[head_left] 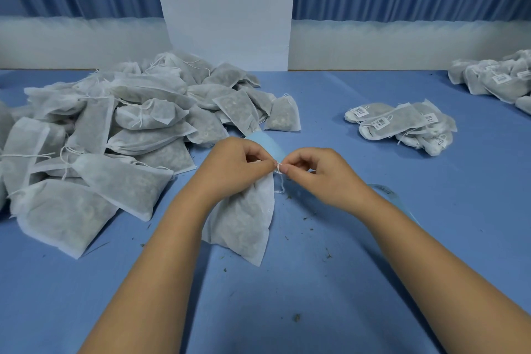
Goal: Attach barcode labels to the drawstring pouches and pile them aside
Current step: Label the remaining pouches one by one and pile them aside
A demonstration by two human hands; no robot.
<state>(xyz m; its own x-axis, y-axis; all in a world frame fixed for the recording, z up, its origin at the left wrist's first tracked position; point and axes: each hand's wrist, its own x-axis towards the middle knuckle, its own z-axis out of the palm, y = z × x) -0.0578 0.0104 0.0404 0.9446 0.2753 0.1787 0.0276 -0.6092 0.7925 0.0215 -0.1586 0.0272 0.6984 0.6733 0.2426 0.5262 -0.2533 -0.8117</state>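
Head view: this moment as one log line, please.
left hand grips pouch top | right hand pinches drawstring | labelled pile right | unlabelled pile left

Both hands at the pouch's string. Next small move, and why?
Likely finish tagging the drawstring: the left hand grips the pouch at its mouth, the right hand pinches the string there, and no barcode shows yet, unlike the labelled pile.

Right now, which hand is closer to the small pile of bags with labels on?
Right. The right hand is left of the labelled pile and in front of it; the left hand is farther left again, beside the right hand.
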